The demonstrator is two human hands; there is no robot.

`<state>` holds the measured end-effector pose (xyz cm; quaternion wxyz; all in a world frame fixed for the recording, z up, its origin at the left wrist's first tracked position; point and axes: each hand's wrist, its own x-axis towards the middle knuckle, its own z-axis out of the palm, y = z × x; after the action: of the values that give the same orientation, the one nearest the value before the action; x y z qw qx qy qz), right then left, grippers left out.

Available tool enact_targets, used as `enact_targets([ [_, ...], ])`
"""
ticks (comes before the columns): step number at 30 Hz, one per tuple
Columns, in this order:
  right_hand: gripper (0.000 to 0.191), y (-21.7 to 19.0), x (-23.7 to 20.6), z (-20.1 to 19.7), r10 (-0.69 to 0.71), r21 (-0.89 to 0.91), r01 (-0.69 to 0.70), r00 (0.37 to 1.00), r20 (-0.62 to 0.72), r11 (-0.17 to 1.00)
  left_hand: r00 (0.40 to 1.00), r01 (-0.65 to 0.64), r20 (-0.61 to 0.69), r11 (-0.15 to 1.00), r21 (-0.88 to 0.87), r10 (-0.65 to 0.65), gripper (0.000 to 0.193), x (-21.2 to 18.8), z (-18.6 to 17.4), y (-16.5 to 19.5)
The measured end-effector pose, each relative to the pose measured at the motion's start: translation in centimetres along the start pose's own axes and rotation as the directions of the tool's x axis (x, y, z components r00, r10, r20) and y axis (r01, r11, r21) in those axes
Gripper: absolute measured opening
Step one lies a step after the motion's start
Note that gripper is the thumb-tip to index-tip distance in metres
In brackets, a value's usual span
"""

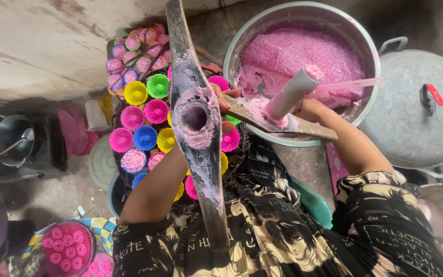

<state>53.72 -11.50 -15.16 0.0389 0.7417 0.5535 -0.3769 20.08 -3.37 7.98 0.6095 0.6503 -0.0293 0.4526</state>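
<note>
While the long dark wooden press point(197, 128), with its round hole smeared in pink dough, reaches up across the middle, the left hand point(225, 110) sits just behind it, mostly hidden, with fingertips curled against the flat wooden arm point(283, 123) that crosses it; I cannot tell how tight that hold is. The right hand point(308, 109) is closed around the bottom of the grey round plunger point(292, 94), which tilts up and away from the grip with a lump of pink dough on its top end. Just past this hand is the big silver metal pot point(370, 41) full of pink dough, and the flat arm lies over the pot's near edge. A thin pink stick point(352, 84) rests in the dough, pointing toward the pot's far right rim. To the outer side of the left hand, many small bright plastic cup moulds point(144, 115) in pink, yellow, green and blue are packed close, touching each other, with little room between them. Beyond the pot, to the outer side of the right hand, is a grey round lid point(416, 118), close to the pot's wall.
</note>
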Motion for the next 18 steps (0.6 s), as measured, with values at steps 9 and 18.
enact_targets([
  [9, 0.036, -2.9, 0.3, 0.5, 0.046, 0.281, -0.063, 0.997, 0.067, 0.958, 1.0, 0.018, -0.014, 0.999, 0.04, -0.018, 0.031, -0.8, -0.3, 0.2],
  [18, 0.033, 0.0, -3.3, -2.8, 0.075, 0.449, -0.103, 0.994, 0.079, 0.888, 0.983, 0.168, 0.052, 0.98, 0.104, -0.174, 0.034, -1.3, -1.8, 2.8],
])
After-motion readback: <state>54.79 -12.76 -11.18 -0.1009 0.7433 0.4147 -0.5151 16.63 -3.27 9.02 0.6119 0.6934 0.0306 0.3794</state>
